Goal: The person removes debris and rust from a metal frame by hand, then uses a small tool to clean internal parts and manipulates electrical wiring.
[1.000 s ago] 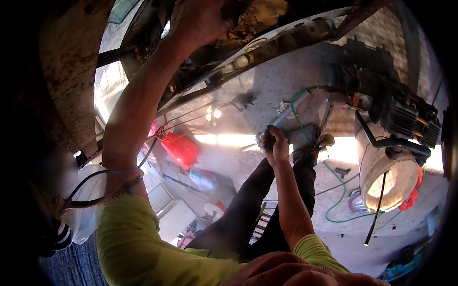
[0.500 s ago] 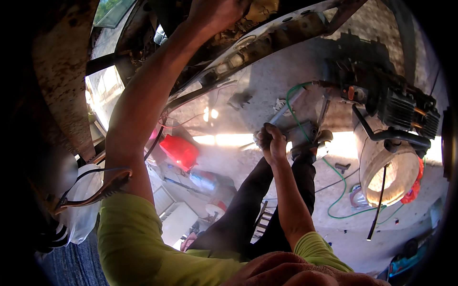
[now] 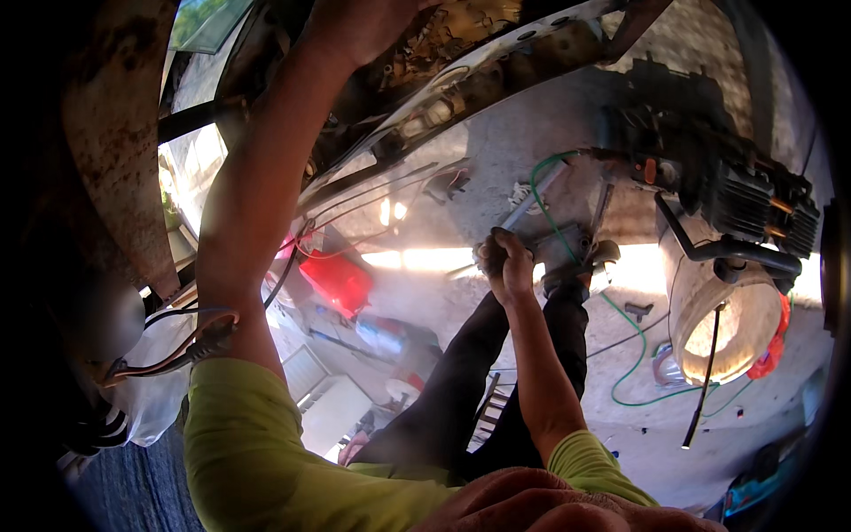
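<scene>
My left arm reaches up the left side, and my left hand (image 3: 368,31) is at the top edge beside a dirty, rusty metal frame (image 3: 496,93). Its fingers are cut off by the picture edge, so their grip is hidden. Lower down, in front of my legs, my right hand (image 3: 511,270) is closed around a dark, lumpy thing (image 3: 487,254) whose kind I cannot make out. Just beyond that hand a grey tube (image 3: 534,195) slants up to the right; whether it touches the hand is unclear.
At the right stands a dark finned machine (image 3: 740,204) above a pale cylinder (image 3: 722,332). A green hose (image 3: 640,359) trails over the floor. Dark wires (image 3: 204,341) hang close to my left arm. A red container (image 3: 337,282) and a white box (image 3: 335,408) sit at lower left.
My left hand has shifted left and slightly up along the frame. The wires near my left arm and the thin cables below the frame have moved. My right hand stays about the same.
</scene>
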A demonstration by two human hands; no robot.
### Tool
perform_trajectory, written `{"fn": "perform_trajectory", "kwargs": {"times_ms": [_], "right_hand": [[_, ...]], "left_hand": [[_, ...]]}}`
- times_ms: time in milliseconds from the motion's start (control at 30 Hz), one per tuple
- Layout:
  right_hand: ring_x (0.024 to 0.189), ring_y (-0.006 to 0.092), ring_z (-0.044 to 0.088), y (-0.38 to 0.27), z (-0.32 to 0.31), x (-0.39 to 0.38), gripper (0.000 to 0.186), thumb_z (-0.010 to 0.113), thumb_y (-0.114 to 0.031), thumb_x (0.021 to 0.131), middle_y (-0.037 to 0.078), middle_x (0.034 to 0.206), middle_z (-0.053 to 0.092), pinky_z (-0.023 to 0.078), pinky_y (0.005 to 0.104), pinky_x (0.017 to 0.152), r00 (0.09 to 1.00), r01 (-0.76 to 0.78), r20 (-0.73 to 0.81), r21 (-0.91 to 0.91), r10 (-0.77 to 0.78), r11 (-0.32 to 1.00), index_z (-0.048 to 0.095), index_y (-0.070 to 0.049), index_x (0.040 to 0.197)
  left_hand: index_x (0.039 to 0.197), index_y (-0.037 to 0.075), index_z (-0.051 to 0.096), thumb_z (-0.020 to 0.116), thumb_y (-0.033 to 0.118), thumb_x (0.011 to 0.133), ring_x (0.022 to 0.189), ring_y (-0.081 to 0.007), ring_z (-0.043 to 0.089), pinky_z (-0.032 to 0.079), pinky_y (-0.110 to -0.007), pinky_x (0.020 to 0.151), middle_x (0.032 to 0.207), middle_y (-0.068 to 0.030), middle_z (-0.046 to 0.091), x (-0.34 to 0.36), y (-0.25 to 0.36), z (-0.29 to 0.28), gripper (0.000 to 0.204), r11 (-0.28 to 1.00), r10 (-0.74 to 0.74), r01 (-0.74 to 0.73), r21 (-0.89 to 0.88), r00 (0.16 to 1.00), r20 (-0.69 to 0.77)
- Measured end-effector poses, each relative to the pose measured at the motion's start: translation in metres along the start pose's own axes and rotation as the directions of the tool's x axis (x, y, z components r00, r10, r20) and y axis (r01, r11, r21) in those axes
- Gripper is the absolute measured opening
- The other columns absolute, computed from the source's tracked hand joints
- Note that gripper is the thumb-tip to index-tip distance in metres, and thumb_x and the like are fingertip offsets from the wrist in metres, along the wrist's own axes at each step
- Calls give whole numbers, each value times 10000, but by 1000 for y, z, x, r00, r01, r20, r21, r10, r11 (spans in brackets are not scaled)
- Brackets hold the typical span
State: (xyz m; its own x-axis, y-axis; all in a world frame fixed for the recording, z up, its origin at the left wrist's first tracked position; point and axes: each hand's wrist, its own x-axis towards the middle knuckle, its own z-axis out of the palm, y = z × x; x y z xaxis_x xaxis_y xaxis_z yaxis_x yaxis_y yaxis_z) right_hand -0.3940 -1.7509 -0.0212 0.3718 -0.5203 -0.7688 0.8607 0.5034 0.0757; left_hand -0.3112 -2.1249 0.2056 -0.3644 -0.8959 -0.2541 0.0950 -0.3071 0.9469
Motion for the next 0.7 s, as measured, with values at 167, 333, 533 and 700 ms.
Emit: {"fn": "perform_trajectory", "kwargs": {"times_ms": [167,333,533,700], "right_hand": [[649,162,560,-1,0,-1,116,576,-166,945,20,727,556,445,292,572,999,-31,-18,-12,30,999,574,-74,873],[665,140,554,-2,6,-2,99,592,-168,949,8,742,550,449,280,587,998,-3,-61,-13,2,1000,590,-72,927],[683,148,567,-1,-5,0,124,606,-159,944,20,784,587,467,280,611,1000,-19,14,9,19,1000,617,-51,1005],[693,158,582,0,-5,1,155,611,-160,936,31,803,606,476,291,611,1000,-18,-5,4,18,1000,624,-40,1033]], "left_hand": [[1131,65,676,688,73,904,920,-198,679,562,-333,807,1026,-90,712,3,14,-13,227,854,39,93,512,970,-241],[1028,78,742,710,91,880,895,-237,690,548,-359,811,996,-110,715,-12,-4,-42,152,164,232,-172,971,964,132],[917,52,750,694,182,851,833,-302,696,547,-389,759,860,-153,702,-2,-15,-28,156,-6,249,-282,959,929,275],[845,39,744,693,240,827,766,-329,695,536,-427,707,797,-170,697,6,-8,-4,208,12,92,-8,1000,996,7]]}}
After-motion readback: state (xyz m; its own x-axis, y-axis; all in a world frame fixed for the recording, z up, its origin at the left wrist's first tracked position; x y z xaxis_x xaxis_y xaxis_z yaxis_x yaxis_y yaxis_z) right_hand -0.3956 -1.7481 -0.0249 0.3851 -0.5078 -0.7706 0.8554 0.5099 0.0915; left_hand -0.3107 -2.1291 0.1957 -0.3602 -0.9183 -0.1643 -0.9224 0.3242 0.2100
